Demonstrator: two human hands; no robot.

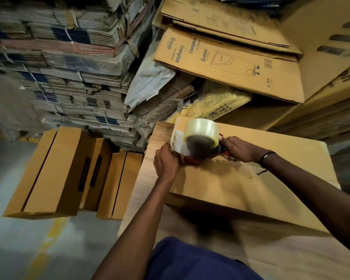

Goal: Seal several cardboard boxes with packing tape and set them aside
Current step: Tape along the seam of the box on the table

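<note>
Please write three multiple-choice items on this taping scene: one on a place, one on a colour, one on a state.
1. Where is the tape dispenser?
A. on the floor
B. over the box in front of the person
C. on the bundled stacks

2. What colour is the tape roll?
A. clear
B. brown
C. blue

3. What is the right hand doing?
A. hanging idle
B. pressing flat
C. gripping the dispenser's handle

Answers: B, it sits above the box's top; A, the roll looks see-through; C, fingers curl round the handle, while the left hand holds the tape's end.
</note>
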